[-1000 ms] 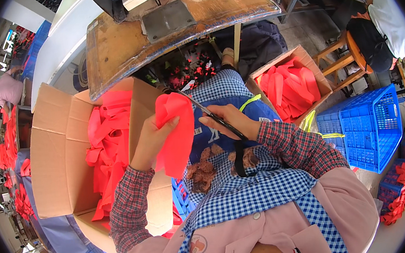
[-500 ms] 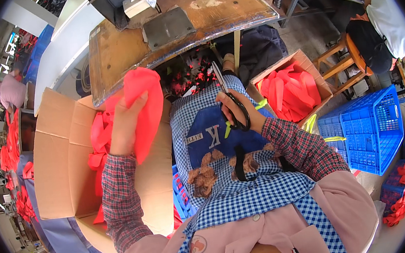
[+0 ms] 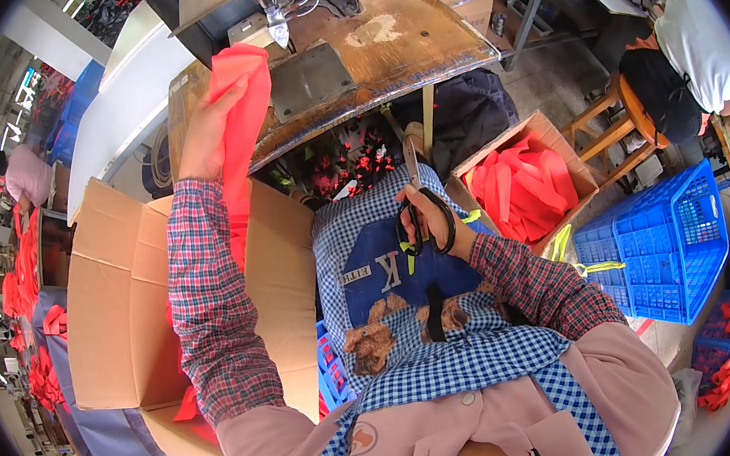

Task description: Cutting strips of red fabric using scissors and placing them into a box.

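Red cloth strip [image 3: 240, 99] now up at the left end of the brown worktop [image 3: 417, 43], seen against its near edge; I can't tell if it touches. Left hand [image 3: 211, 133] pinches it, arm stretched forward. A second ago I had it low over the lap with the blades right beside it; half a second ago it was over the large cardboard box [image 3: 101, 315]. Right hand [image 3: 434, 217] grips the black-handled scissors [image 3: 413, 166], fingers in the loops; they've swung from a slant to almost upright, points away from me, well apart from the strip, above the checked apron [image 3: 457, 360]. My left sleeve covers much of the large box. Smaller box of red pieces [image 3: 523, 179] and blue crate [image 3: 649, 262], both right, basically unchanged.
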A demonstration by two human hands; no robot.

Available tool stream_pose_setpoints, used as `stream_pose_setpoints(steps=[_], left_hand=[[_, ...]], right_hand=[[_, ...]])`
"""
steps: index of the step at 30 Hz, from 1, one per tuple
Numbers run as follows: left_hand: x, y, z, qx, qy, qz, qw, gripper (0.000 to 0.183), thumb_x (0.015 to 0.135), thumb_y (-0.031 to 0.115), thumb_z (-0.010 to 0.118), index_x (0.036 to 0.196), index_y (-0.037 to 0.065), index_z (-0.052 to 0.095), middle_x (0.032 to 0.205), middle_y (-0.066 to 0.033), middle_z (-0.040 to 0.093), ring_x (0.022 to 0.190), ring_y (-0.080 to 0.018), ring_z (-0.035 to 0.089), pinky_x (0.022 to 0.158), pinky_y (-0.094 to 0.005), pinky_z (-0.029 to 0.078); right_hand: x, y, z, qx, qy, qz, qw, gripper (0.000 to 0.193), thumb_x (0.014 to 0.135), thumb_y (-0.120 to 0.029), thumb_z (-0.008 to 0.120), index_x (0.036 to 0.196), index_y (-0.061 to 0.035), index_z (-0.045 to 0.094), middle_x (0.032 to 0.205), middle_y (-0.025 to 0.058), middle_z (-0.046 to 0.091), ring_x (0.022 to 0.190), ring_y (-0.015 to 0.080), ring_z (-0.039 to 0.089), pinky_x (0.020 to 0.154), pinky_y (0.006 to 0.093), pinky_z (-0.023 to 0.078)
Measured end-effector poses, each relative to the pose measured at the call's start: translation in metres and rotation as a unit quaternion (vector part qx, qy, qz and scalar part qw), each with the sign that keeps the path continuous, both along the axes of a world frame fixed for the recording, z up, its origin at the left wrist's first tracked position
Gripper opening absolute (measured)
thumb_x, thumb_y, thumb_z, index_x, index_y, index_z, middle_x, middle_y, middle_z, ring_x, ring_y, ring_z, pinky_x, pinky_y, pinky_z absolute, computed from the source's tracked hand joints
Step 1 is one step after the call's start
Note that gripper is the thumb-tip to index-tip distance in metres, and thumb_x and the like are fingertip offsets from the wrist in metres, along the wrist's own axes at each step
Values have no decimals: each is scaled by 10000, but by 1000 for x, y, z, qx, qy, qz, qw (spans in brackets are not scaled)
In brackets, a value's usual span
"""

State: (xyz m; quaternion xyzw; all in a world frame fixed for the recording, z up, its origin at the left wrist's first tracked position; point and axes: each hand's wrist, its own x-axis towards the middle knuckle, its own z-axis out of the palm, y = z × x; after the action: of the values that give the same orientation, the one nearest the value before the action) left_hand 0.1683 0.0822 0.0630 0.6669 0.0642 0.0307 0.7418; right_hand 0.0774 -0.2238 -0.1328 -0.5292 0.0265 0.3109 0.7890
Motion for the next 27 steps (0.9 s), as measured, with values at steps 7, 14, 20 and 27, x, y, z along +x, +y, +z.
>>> stream_pose_setpoints(steps=[7, 14, 20, 27], left_hand=[[13, -9, 6, -9, 2, -26, 1000, 354, 882, 216, 696, 1185, 48, 622, 1046, -54, 680, 871, -134, 666, 727, -258, 546], [12, -9, 8, 11, 28, -34, 999, 353, 909, 204, 661, 1219, 47, 600, 1123, -49, 661, 973, -121, 642, 838, -243, 511], [12, -5, 7, 11, 10, -55, 998, 358, 912, 208, 658, 1225, 46, 597, 1129, -43, 658, 983, -116, 638, 852, -241, 504], [10, -7, 9, 32, 4, -51, 998, 372, 880, 214, 704, 1205, 59, 613, 1083, -30, 667, 906, -106, 649, 780, -243, 530]], right_hand=[[-3, 0, 10, -11, -14, 12, 1000, 481, 966, -495, 478, 1118, -39, 509, 694, 39, 547, 517, 133, 533, 494, 264, 460], [-3, 0, 9, -2, -30, 20, 999, 441, 970, -455, 498, 1105, -36, 512, 701, 41, 548, 527, 132, 535, 498, 268, 474], [-4, 1, 10, -6, -40, 25, 999, 435, 974, -444, 495, 1101, -28, 513, 704, 42, 551, 534, 127, 538, 501, 266, 479], [-4, 2, 7, -13, -39, 29, 999, 396, 980, -433, 480, 1121, -64, 512, 698, 38, 549, 547, 131, 540, 523, 264, 470]])
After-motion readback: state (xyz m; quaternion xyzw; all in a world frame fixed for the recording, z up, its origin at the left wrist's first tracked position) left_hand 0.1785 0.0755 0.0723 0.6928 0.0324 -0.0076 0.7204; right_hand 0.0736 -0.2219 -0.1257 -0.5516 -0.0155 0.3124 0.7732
